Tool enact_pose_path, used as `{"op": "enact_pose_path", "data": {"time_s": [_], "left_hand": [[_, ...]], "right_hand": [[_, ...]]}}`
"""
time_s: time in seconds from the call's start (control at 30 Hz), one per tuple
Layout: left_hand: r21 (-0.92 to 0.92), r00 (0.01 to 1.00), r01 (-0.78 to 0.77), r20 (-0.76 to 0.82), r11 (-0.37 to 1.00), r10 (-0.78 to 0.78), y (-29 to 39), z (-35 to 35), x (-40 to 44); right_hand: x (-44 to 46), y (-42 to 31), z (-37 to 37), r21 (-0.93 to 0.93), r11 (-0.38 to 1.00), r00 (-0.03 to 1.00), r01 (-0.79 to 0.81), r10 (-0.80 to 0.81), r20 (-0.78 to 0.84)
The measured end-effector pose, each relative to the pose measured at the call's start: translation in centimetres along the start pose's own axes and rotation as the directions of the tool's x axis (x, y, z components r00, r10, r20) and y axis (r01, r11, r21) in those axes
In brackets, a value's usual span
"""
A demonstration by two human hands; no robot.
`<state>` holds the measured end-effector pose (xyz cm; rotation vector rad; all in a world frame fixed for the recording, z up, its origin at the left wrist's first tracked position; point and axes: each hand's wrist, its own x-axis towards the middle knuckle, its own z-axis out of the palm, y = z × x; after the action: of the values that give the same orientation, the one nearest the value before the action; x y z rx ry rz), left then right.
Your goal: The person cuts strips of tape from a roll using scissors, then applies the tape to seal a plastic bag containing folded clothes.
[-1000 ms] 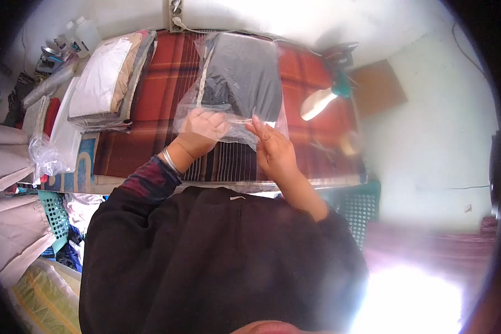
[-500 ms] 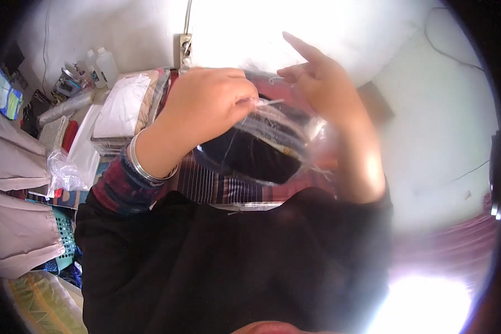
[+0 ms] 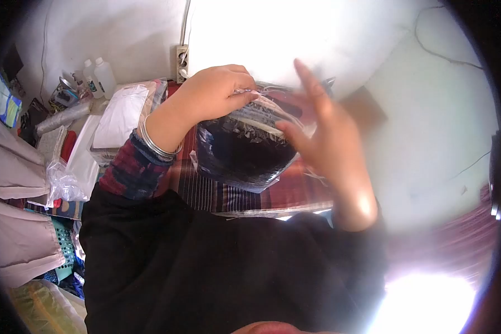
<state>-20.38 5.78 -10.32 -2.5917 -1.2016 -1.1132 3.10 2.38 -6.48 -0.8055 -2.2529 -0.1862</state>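
Observation:
My left hand [image 3: 220,92], with silver bangles at the wrist, is closed in a pinch on the gathered top edge of a clear plastic bag [image 3: 245,147]. Something black, with a pale strip near its top, fills the bag; what it is I cannot make out. The bag rests on a red and dark striped cloth [image 3: 186,181]. To the right of the bag, my right hand [image 3: 331,131] is raised, index finger and thumb spread apart. Its other fingers are partly hidden and blurred. Nothing shows between the spread finger and thumb.
A white-topped wrapped bundle [image 3: 119,117] lies to the left, with two white bottles [image 3: 104,75] behind it. Crumpled clear plastic [image 3: 65,182] lies nearer me. A power socket [image 3: 182,62] hangs on the back wall. A brown box-like shape [image 3: 364,110] stands at right.
The bag is lower and more upright, showing more of its dark side. My right hand has moved down and slightly right, with index finger and thumb spread wider. My left hand keeps its pinch.

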Motion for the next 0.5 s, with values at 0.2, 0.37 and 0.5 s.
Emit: {"op": "enact_pose_path", "data": {"time_s": [0.2,0.37,0.5], "left_hand": [[-0.009,0.971,0.055,0.233,0.998,-0.051,-1.3,0.9,0.4],[0.163,0.950,0.145,0.251,0.976,-0.184,-1.0,1.1,0.5],[0.315,0.976,0.105,0.152,0.943,-0.159,-1.3,1.6,0.8]], "right_hand": [[-1.0,2.3,-0.8,-0.087,0.981,0.963,-0.175,0.189,0.191],[-1.6,7.2,1.3,-0.374,0.927,0.998,0.036,-0.055,-0.039],[-3.1,5.5,2.6,-0.286,0.958,0.909,0.008,-0.126,-0.396]]}}
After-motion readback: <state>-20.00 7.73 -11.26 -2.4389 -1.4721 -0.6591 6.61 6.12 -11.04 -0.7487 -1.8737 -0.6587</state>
